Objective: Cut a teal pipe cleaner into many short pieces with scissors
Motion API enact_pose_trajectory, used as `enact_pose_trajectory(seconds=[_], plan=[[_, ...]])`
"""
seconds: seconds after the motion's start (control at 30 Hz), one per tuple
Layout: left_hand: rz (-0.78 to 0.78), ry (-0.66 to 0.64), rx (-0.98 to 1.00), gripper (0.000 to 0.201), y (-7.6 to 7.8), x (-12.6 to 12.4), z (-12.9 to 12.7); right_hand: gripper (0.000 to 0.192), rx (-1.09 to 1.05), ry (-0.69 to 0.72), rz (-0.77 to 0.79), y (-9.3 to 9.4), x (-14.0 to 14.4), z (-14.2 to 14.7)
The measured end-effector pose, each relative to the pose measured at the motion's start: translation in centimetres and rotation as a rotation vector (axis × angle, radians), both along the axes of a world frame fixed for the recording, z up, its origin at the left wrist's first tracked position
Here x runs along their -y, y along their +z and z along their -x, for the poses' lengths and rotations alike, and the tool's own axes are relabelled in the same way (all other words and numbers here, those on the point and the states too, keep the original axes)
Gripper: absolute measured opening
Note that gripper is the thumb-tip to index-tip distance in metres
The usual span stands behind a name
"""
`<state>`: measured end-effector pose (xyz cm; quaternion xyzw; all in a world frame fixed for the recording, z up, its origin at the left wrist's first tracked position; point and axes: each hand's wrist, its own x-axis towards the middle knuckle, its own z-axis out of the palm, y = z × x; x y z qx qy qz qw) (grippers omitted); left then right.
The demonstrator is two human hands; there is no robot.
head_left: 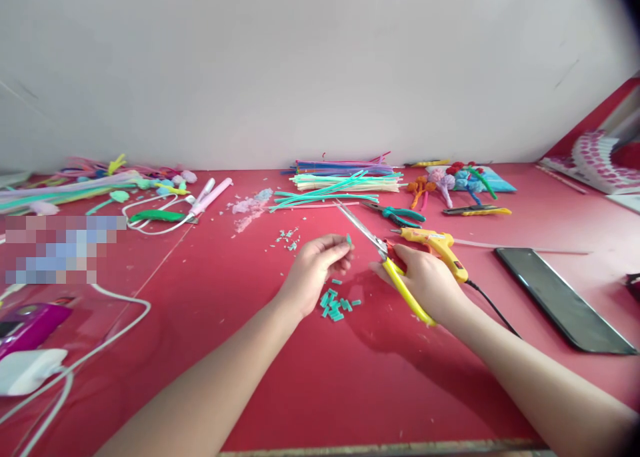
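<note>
My left hand [317, 265] pinches a short teal pipe-cleaner piece [349, 239] between thumb and fingertips, just above the red table [310, 384]. My right hand [425, 278] grips yellow-handled scissors [383, 250], whose shut blades point up and left, close to the teal piece. Below my left hand lies a small pile of several cut teal bits [336, 303]. More tiny teal scraps [287, 238] are scattered farther back.
A yellow glue gun [437, 244] with a black cord lies right behind my right hand. Teal pliers [400, 214], bundles of pipe cleaners [345, 177], finished pipe-cleaner flowers [457, 180], a dark phone [563, 298] at right, white cables [100, 344] and a pink tool [210, 196] at left.
</note>
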<state>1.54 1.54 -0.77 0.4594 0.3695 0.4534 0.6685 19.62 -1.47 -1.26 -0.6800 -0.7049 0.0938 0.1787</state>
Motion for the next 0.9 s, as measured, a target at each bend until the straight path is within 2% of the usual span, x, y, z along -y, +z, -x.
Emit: enact_pose_trajectory(seconds=[0.2, 0.4, 0.57, 0.7, 0.8, 0.9], plan=[[-0.023, -0.267, -0.191, 0.015, 0.1, 0.8, -0.6, 0.013, -0.558, 0.117, 0.134, 1.3, 0.2, 0.1], [-0.043, -0.389, -0.259, 0.015, 0.1, 1.3, -0.9, 0.008, -0.659, 0.182, 0.246, 2.4, 0.7, 0.3], [-0.110, -0.319, -0.390, 0.017, 0.3, 1.5, -1.0, 0.007, -0.654, 0.139, 0.236, 1.6, 0.8, 0.5], [-0.153, -0.260, -0.469, 0.017, 0.4, 2.0, -1.2, 0.014, -0.602, 0.106, 0.206, 1.0, 0.9, 0.8], [-0.143, -0.226, -0.450, 0.015, 0.3, 2.1, -1.4, 0.019, -0.560, 0.122, 0.196, 0.9, 0.8, 0.8], [-0.118, -0.112, -0.348, 0.013, 0.1, 1.7, -1.3, 0.024, -0.439, 0.140, 0.127, 1.0, 0.6, 0.5]])
